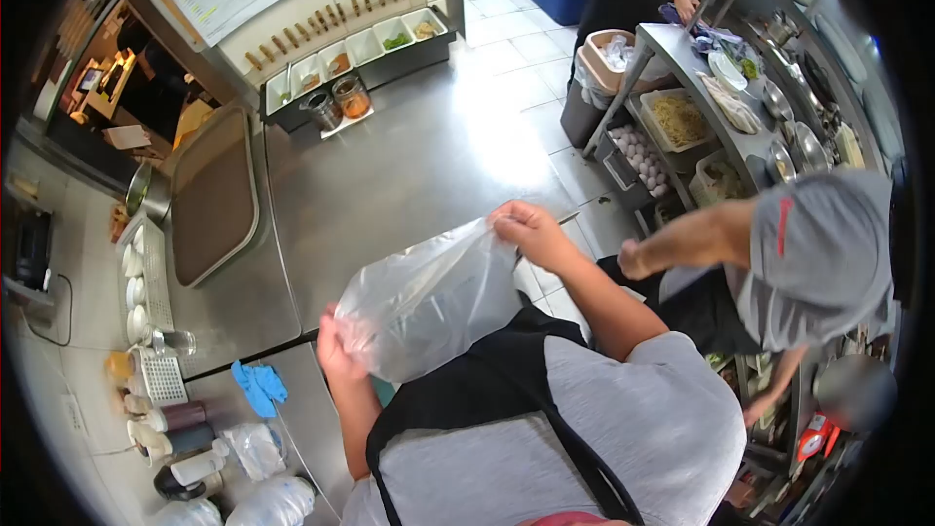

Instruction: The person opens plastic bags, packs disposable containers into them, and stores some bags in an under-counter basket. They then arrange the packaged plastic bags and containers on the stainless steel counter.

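Note:
A clear plastic bag (429, 297) is stretched between my two hands, in front of my black apron and above the edge of the steel counter (390, 175). My left hand (341, 346) grips its left side, fingers closed on the film. At the upper right corner, my right hand (531, 232) pinches the bag between thumb and fingers. The bag looks flat, with nothing visible inside. A blue glove (259, 387) lies on the counter to the left of my left hand.
A brown tray (216, 197) lies on the counter's left. Condiment containers (365, 46) and two jars (350, 95) stand at the back. Bottles (185, 438) and bagged items (255, 450) sit lower left. A co-worker in a grey shirt (813, 258) is close on my right, beside shelving with eggs (638, 158).

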A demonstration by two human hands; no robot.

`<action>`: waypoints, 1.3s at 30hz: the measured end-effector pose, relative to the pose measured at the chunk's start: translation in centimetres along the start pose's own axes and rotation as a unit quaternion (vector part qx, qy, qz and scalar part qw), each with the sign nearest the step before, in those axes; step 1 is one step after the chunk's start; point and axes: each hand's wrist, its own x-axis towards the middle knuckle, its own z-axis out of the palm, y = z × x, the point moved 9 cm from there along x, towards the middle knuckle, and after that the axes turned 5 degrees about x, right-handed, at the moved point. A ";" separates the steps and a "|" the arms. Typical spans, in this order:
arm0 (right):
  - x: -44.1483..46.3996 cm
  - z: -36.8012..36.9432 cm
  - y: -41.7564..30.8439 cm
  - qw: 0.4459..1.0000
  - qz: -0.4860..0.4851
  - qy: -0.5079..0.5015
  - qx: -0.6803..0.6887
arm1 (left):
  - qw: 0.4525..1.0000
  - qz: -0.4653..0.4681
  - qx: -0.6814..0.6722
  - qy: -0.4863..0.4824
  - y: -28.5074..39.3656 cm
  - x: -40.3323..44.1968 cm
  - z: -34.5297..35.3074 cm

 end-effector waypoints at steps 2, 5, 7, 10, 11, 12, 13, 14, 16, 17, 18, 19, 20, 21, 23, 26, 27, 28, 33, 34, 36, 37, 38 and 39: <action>0.4 1.1 0.3 0.999 0.027 -0.020 -0.016 | 0.998 -0.015 -0.036 -0.045 -0.5 0.1 1.4; 1.1 4.1 -0.8 0.984 -0.115 -0.087 -0.104 | 0.989 -0.089 0.118 0.004 -5.3 2.0 0.0; 1.2 6.6 -2.0 0.958 -0.201 -0.153 -0.137 | 0.950 -0.094 0.295 -0.044 -6.9 2.6 4.1; 1.5 8.7 -4.4 0.942 -0.189 -0.236 -0.144 | 0.975 -0.120 0.164 -0.094 -9.4 3.6 6.1; 1.7 8.9 -4.8 0.941 -0.166 -0.254 -0.151 | 0.980 -0.146 0.098 -0.094 -10.4 3.7 6.3; 1.8 9.4 -4.6 0.937 -0.141 -0.279 -0.155 | 0.980 -0.173 0.036 -0.088 -11.3 3.8 6.3; 2.3 9.4 -3.5 0.933 -0.131 -0.280 -0.184 | 0.978 -0.194 -0.005 -0.083 -12.1 4.1 6.3; 2.9 9.3 -1.9 0.923 -0.125 -0.296 -0.212 | 0.977 -0.197 -0.022 -0.075 -12.9 4.5 6.1; 3.1 9.8 -1.2 0.895 -0.134 -0.360 -0.225 | 0.859 0.012 0.502 -0.098 -9.8 5.2 7.3; 3.4 9.8 -1.7 0.882 -0.142 -0.397 -0.209 | 0.885 0.146 0.441 -0.017 -11.1 5.5 5.1; 3.9 9.9 -1.7 0.877 -0.138 -0.406 -0.216 | 0.955 0.065 0.281 -0.067 -12.9 6.0 4.6; 4.7 9.9 -1.4 0.894 -0.105 -0.400 -0.172 | 0.950 0.132 0.278 -0.048 -12.8 6.1 4.2; 5.0 10.3 -0.9 0.891 -0.079 -0.422 -0.150 | 0.932 0.142 0.334 -0.007 -10.2 4.2 5.4; 5.6 10.7 -0.2 0.890 -0.049 -0.432 -0.135 | 0.940 0.161 0.301 -0.001 -10.4 4.2 3.8; 6.5 12.1 1.3 0.864 -0.036 -0.488 -0.119 | 0.952 0.165 0.249 0.064 -9.8 3.0 2.4; 5.4 15.0 2.3 0.836 -0.018 -0.536 -0.115 | 0.950 0.192 0.193 0.151 -8.3 0.8 1.0; 4.8 16.0 2.6 0.826 -0.015 -0.551 -0.116 | 0.946 0.205 0.181 0.174 -7.5 0.3 0.6; 4.4 16.8 4.4 0.790 -0.041 -0.588 -0.172 | 0.939 0.220 0.171 0.199 -6.4 -0.2 0.0; -0.3 22.8 7.1 0.746 0.082 -0.656 -0.081 | 0.877 0.312 0.186 0.315 -0.4 -8.6 -3.3; -1.1 23.9 7.3 0.763 0.134 -0.629 -0.066 | 0.882 0.308 0.166 0.315 -0.2 -10.3 -3.8; -2.9 26.3 3.5 0.742 0.291 -0.597 0.089 | 0.929 0.241 -0.124 0.252 -1.5 -11.9 -2.8; -4.0 28.1 1.9 0.723 0.361 -0.565 0.167 | 0.932 0.225 -0.090 0.267 -2.1 -12.7 -3.9; -5.5 29.7 1.7 0.671 0.391 -0.599 0.198 | 0.936 0.208 -0.055 0.280 -3.2 -13.1 -5.6; -6.7 30.9 1.7 0.616 0.416 -0.628 0.232 | 0.938 0.188 -0.017 0.289 -3.9 -13.5 -7.1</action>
